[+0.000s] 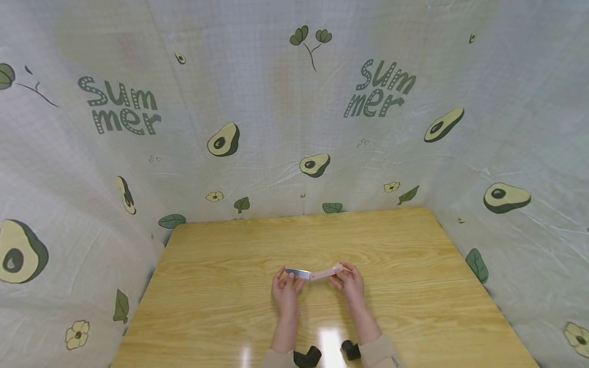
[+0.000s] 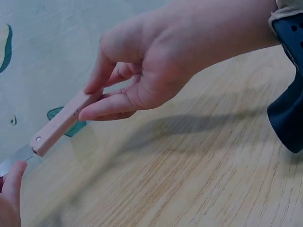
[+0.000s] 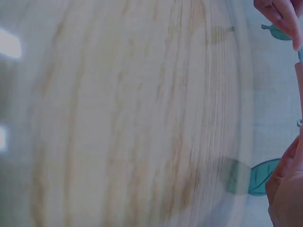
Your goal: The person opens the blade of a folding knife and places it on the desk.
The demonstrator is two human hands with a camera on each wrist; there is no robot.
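Note:
A folding knife with a pink handle [image 1: 323,274] and a shiny blade [image 1: 301,274] is held above the wooden table, blade swung out at a slight angle to the handle. My left hand [image 1: 286,292] pinches the blade near its tip between thumb and fingers. At the other end, my right hand [image 1: 352,285] grips the end of the handle with its fingertips. The left wrist view shows a rivet on the handle [image 2: 59,124] where the blade [image 2: 18,158] joins it. Only the edges of both hands appear in the right wrist view, at its right side.
The wooden table [image 1: 221,260] extends beneath both hands. A pale cloth [image 1: 271,102] printed with avocados and leaves hangs behind it and along both sides. Black wrist devices [image 1: 307,356] show below the forearms, beside glare on the tabletop.

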